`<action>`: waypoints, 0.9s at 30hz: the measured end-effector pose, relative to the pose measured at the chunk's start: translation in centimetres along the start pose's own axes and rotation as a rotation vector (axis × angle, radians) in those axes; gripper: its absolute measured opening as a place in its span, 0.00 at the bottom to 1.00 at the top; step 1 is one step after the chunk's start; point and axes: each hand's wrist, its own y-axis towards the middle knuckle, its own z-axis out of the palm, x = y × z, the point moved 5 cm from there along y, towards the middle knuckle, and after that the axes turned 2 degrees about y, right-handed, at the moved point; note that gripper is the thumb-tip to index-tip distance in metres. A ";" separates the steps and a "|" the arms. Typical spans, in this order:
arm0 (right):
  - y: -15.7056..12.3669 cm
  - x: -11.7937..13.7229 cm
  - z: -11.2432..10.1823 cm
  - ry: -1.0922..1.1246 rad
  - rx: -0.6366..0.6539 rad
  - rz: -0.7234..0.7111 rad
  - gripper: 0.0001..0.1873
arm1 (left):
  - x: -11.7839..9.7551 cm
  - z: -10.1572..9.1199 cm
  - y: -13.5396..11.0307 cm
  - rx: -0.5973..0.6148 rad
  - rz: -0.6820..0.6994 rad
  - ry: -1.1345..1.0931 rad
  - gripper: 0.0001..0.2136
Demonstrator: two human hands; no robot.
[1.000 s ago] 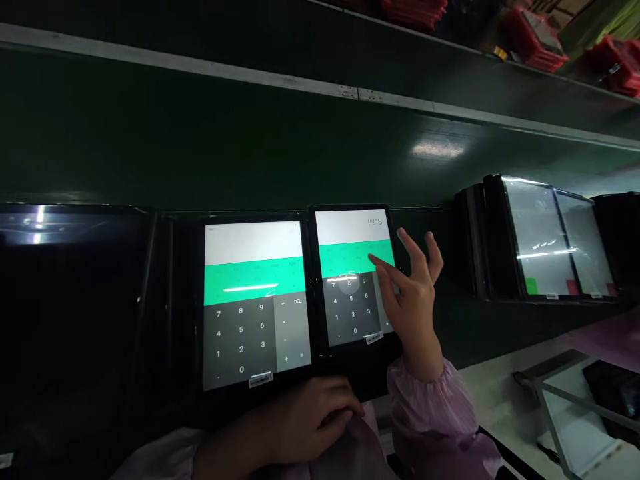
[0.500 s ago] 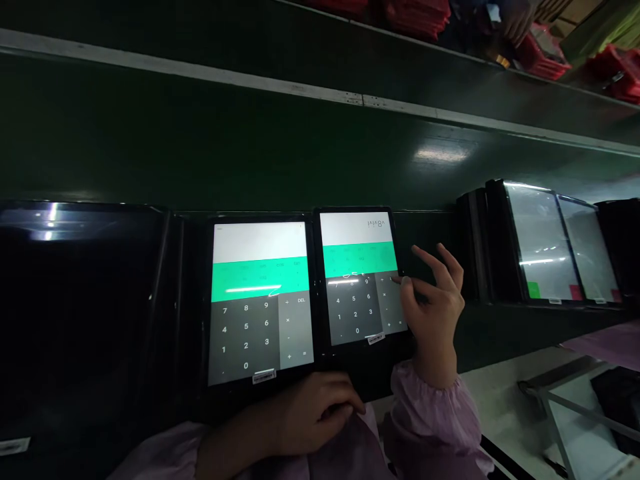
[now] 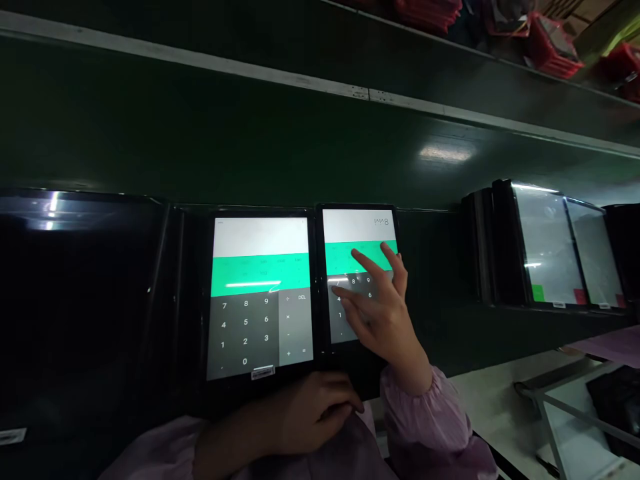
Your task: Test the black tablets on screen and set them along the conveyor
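Observation:
Two tablets lie side by side, each showing a calculator. Above the right tablet (image 3: 385, 223) is my right hand (image 3: 390, 317), fingers spread, holding nothing. Its index fingertip is at the left of the keypad, near the 7 and 4 keys; contact is hard to tell. That hand covers much of the keypad, and "8" with several small marks shows at the top of the screen. The left tablet (image 3: 260, 237) has a blank display area above a green band and grey keys. Just below the tablets my left hand (image 3: 315, 413) rests with curled fingers, nothing seen in it.
A dark, switched-off screen (image 3: 75, 280) lies at the left. On the right are leaning tablets (image 3: 545, 233) with pale screens. A metal strip (image 3: 300, 79) runs along the green bench (image 3: 275, 140). Red trays (image 3: 553, 50) stand beyond, and a metal-framed cart (image 3: 565, 420) at lower right.
My right hand has moved left across the right tablet, from its right edge to the left keys. Its display has lost a leading mark. My left hand stays put.

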 end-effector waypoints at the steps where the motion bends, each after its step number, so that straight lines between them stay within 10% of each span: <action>1: 0.0 0.0 0.1 -0.006 0.009 0.004 0.14 | 0.0 0.0 0.0 0.001 -0.008 0.002 0.14; 11: -1.7 -6.6 -3.1 -0.173 -0.376 0.312 0.18 | 0.1 -0.1 -0.1 0.039 -0.030 0.009 0.15; 27: -1.3 -5.6 -1.4 -0.154 -0.149 0.236 0.21 | 0.3 0.9 0.4 0.041 -0.051 0.054 0.16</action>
